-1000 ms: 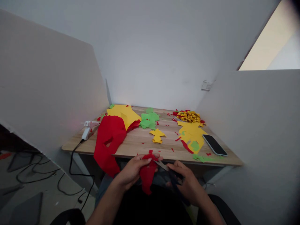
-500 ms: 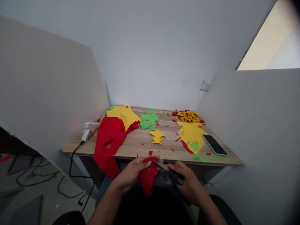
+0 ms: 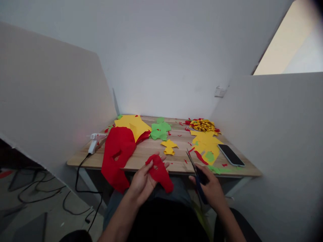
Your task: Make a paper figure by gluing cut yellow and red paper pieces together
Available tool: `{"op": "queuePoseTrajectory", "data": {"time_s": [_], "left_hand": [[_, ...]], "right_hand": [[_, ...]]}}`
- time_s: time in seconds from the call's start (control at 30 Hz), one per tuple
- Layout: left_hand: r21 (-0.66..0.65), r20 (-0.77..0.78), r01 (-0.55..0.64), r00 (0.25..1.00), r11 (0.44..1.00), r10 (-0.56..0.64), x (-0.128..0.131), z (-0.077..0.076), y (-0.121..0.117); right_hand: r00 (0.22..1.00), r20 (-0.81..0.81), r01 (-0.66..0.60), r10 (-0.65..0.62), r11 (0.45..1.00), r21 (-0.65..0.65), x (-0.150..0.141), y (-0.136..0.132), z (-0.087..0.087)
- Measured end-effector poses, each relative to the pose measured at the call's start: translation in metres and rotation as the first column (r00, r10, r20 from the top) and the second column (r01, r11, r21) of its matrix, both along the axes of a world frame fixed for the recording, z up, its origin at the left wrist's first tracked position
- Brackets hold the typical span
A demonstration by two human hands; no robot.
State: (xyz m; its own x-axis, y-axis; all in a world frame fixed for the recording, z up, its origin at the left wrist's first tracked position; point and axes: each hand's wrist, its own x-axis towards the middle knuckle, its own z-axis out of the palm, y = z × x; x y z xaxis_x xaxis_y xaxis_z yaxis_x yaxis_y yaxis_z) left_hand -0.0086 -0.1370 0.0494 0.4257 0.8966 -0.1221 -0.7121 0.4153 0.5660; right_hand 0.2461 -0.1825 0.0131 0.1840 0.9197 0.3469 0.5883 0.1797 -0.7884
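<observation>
A small red felt-like piece (image 3: pixel 163 176) with a hole in it lies across the fingers of my left hand (image 3: pixel 144 183), its edge pinned under the thumb. My right hand (image 3: pixel 210 186) grips a pair of dark-handled scissors (image 3: pixel 198 179), whose blades point up and to the left, apart from the red piece. Beyond my hands, a small yellow cut-out (image 3: pixel 169 147) rests on the desk (image 3: pixel 143 159). A large red sheet (image 3: pixel 118 154) with a hole hangs over the desk's front edge, left of my left hand.
A white glue gun (image 3: pixel 94 143) with a black cord sits at the left. Green pieces (image 3: pixel 160 130) and a yellow sheet (image 3: pixel 132 124) lie toward the back. Yellow scraps (image 3: pixel 205 143), a gathered yellow-red bundle (image 3: pixel 203 125) and a phone (image 3: pixel 231 155) occupy the right. Partitions flank the desk.
The scissors have come away from the red piece and moved right and up. My left hand has opened out somewhat, and the red piece now lies turned, its lower end toward the right.
</observation>
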Motion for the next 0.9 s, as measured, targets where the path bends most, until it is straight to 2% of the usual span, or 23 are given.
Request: {"op": "queuePoseTrajectory", "data": {"time_s": [0.07,0.1,0.17,0.27,0.33,0.4,0.47,0.57,0.67,0.73,0.9], "left_hand": [[-0.002,0.092,-0.034,0.995,0.999,0.034,-0.001,-0.007,0.005],[0.002,0.134,-0.052,0.99,0.999,0.051,-0.003,-0.01,0.007],[0.024,0.216,-0.087,0.973,0.996,0.08,-0.009,-0.017,0.012],[0.121,0.327,-0.114,0.943,0.986,0.069,-0.019,-0.025,0.018],[0.186,0.374,-0.105,0.927,0.977,0.029,-0.024,-0.029,0.02],[0.179,0.374,-0.098,0.927,0.979,0.024,-0.028,-0.031,0.019],[0.117,0.336,-0.11,0.94,0.987,0.065,-0.029,-0.03,0.017],[0.026,0.278,-0.12,0.954,0.992,0.108,-0.029,-0.025,0.012],[-0.028,0.25,-0.101,0.962,0.995,0.104,-0.03,-0.021,0.009],[-0.042,0.248,-0.092,0.964,0.995,0.1,-0.031,-0.021,0.008],[0.056,0.282,-0.146,0.951,0.988,0.125,-0.03,-0.023,0.006]], "right_hand": [[0.999,-0.049,0.015,-0.017,1.0,-0.027,0.001,0.003,-0.001],[0.996,-0.093,-0.017,0.011,0.998,-0.06,0.0,0.004,-0.001],[0.973,-0.198,-0.141,0.116,0.983,-0.118,-0.006,0.006,-0.001],[0.908,-0.324,-0.319,0.267,0.94,-0.121,-0.026,0.014,-0.008],[0.862,-0.421,-0.36,0.283,0.926,-0.114,-0.043,0.022,-0.018],[0.799,-0.556,-0.345,0.228,0.932,-0.113,-0.061,0.029,-0.027],[0.731,-0.652,-0.346,0.202,0.933,-0.099,-0.076,0.035,-0.032],[0.681,-0.69,-0.4,0.247,0.914,-0.068,-0.092,0.039,-0.028],[0.677,-0.674,-0.442,0.296,0.895,-0.051,-0.101,0.039,-0.021],[0.702,-0.636,-0.449,0.321,0.892,-0.045,-0.105,0.037,-0.021],[0.876,-0.377,-0.347,0.3,0.936,-0.062,-0.104,0.024,-0.029]]}}
